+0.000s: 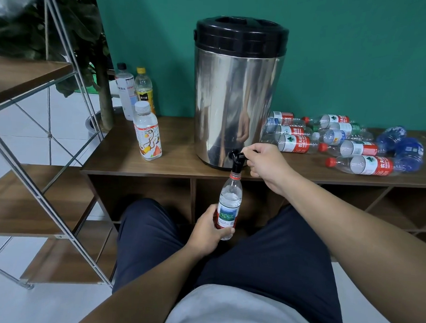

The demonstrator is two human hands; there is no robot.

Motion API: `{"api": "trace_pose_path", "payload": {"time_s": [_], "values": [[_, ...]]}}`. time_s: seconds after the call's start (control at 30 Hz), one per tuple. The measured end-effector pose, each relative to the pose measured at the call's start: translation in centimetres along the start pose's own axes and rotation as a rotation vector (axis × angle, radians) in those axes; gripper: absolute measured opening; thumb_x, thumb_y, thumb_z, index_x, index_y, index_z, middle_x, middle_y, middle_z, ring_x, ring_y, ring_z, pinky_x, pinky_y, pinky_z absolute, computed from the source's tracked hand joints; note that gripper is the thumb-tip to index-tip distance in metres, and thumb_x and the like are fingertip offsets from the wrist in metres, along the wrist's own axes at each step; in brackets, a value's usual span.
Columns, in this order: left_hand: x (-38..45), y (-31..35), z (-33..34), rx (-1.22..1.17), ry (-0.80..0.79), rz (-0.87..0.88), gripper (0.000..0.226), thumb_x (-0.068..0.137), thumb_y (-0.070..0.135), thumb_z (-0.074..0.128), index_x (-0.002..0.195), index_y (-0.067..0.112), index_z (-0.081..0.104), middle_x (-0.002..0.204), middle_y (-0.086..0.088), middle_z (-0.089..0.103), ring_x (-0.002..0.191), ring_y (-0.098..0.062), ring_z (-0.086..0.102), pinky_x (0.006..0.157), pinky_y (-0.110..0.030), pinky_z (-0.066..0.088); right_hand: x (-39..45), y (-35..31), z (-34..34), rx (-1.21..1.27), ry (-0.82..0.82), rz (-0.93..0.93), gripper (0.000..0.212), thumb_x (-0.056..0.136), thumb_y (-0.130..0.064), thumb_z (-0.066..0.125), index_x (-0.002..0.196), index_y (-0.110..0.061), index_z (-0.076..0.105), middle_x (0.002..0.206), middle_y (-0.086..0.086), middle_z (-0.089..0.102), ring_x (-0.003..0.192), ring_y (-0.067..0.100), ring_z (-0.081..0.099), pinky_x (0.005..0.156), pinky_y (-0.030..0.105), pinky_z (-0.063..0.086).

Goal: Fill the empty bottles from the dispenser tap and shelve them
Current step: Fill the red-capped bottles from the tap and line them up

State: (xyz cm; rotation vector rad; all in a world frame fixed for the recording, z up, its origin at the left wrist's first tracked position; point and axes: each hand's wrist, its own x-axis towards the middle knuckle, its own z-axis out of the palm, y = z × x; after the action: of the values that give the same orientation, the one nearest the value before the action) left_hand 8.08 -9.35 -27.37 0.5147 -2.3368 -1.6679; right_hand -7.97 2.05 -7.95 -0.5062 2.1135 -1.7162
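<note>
Left hand [207, 230]: fingers and thumb clamped round the lower body of the held bottle [229, 206], below the front edge of the bench [124, 162].
Held bottle: upright, uncapped, red neck ring, mouth directly under the tap [237, 161]; label white and red with a green landscape picture, print too small to read.
Right hand [265, 161]: fingers curled onto the black tap lever, gripping it.
Dispenser [236, 99]: one, steel drum with black lid, standing mid-bench, tap over the front edge.
Standing bottles, left end of bench: three; white-capped bottle [147, 131] with a colourful fruit pattern nearest the front; black-capped bottle [124, 89] with a white label, and yellow-capped bottle [143, 90] with a yellow label, toward the back-left corner; Chinese writing, not legible.
Lying bottles [342, 142], right half of bench: perhaps ten, overlapping, count unsure; mostly red-capped with red-and-white Nongfu Spring labels, two crumpled blue ones at the right.
</note>
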Motion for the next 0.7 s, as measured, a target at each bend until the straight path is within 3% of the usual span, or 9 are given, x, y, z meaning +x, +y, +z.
{"api": "trace_pose_path", "payload": {"time_s": [0.3,0.5,0.7], "values": [[-0.09,0.13,-0.12,0.013,0.005,0.008,0.059,0.086,0.018,0.097,0.135,0.028,0.065,0.120,0.013,0.078,0.109,0.003,0.072,0.090,-0.009,0.053,-0.18,0.58,0.09,-0.025,0.029,-0.023,0.019,0.112,-0.024,0.063,0.112,-0.010,0.076,0.067,-0.001,0.051,0.058,0.013,0.039,0.052,0.029,0.033],[-0.09,0.19,-0.08,0.013,0.003,0.006,0.058,0.086,0.018,0.097,0.134,0.029,0.065,0.119,0.012,0.078,0.109,0.002,0.073,0.090,-0.011,0.054,0.17,0.37,0.00,-0.193,0.099,-0.098,0.018,0.106,-0.034,0.067,0.104,-0.021,0.081,0.076,-0.002,0.069,0.065,0.013,0.056,0.068,0.034,0.044],[-0.18,0.28,-0.07,0.019,-0.002,0.003,0.059,0.086,0.019,0.097,0.135,0.030,0.065,0.120,0.014,0.077,0.109,0.005,0.072,0.089,-0.009,0.053,0.12,0.05,0.06,-0.234,0.125,-0.118,0.017,0.105,-0.033,0.068,0.100,-0.022,0.081,0.078,0.000,0.072,0.065,0.014,0.059,0.072,0.038,0.049]]}}
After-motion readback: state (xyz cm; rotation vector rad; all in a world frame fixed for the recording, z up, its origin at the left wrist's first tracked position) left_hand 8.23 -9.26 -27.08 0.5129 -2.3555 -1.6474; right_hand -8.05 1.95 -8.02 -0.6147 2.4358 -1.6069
